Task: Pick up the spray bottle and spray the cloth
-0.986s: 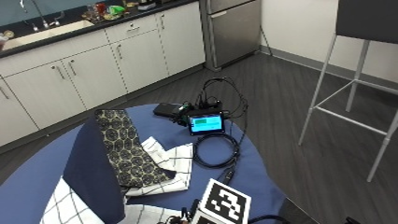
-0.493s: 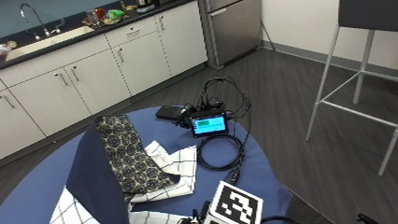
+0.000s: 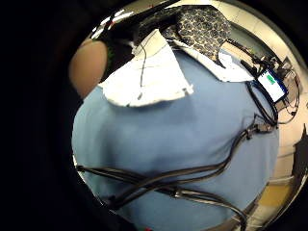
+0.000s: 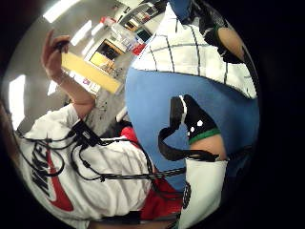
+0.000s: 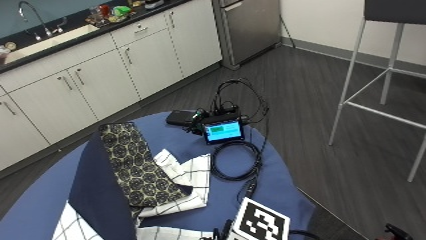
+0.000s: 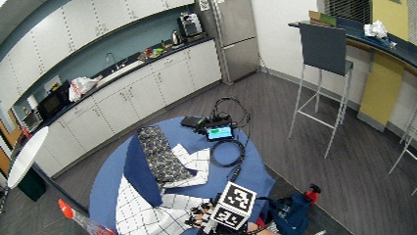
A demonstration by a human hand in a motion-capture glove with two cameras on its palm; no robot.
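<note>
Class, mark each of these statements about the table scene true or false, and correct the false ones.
1. The patterned cloth lies partly over the checked cloth. True.
2. The small screen is dark. False: it is lit, showing green.
3. A spray bottle stands beside the screen. False: no spray bottle shows on the table; a coiled cable lies beside the screen.
4. The table is covered in blue. True.
5. The stool stands on the table. False: it stands on the floor, apart from the table.
</note>
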